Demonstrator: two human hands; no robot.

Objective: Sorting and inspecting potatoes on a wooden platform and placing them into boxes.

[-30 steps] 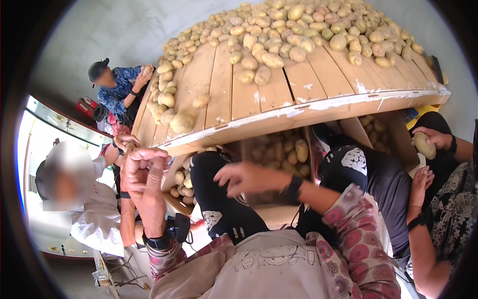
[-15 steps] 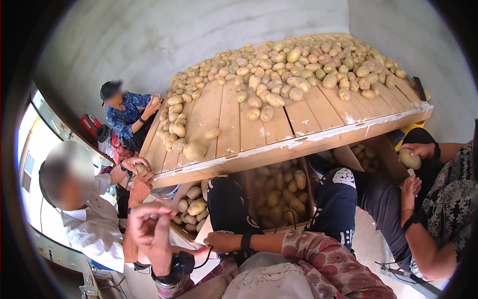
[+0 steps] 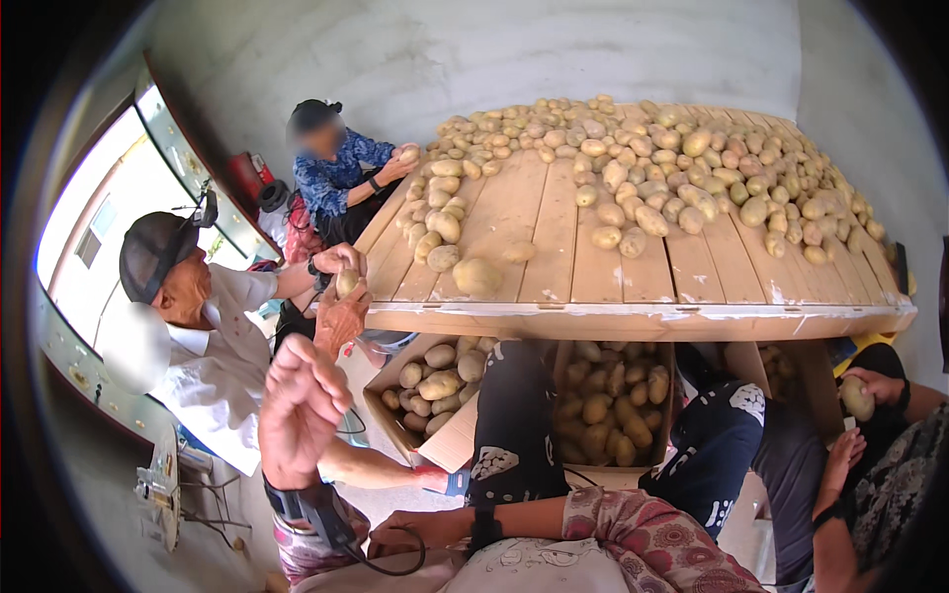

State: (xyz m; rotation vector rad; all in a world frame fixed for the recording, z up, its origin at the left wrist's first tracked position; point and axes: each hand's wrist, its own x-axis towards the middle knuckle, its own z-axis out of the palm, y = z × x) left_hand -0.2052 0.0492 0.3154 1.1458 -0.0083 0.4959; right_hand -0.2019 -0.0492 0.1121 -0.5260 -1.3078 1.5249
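My left hand [image 3: 301, 410] is raised in front of the co-worker in white. Its fingers are loosely bent and hold nothing. A black device [image 3: 321, 516] is strapped at that wrist, and a black cable [image 3: 400, 571] loops from it towards my right hand [image 3: 400, 534]. That hand lies low by my lap with its fingers closed, apparently on the cable; the fingertips are partly hard to make out. Many potatoes [image 3: 643, 168] are heaped on the slatted wooden table [image 3: 554, 282]. Boxes of potatoes [image 3: 613, 405] stand below its near edge, around my knees.
At left, a person in white [image 3: 213, 346] holds a potato [image 3: 346, 284]. Behind, a person in blue [image 3: 341, 183] holds another. At right, a co-worker's hand grips a potato [image 3: 856, 397]. A cardboard box of potatoes [image 3: 435, 385] stands left of my knee.
My left hand has risen slightly, its fingers less tightly curled. My right hand has moved lower and left, nearer the left wrist. The whole view has shifted, turning towards the left.
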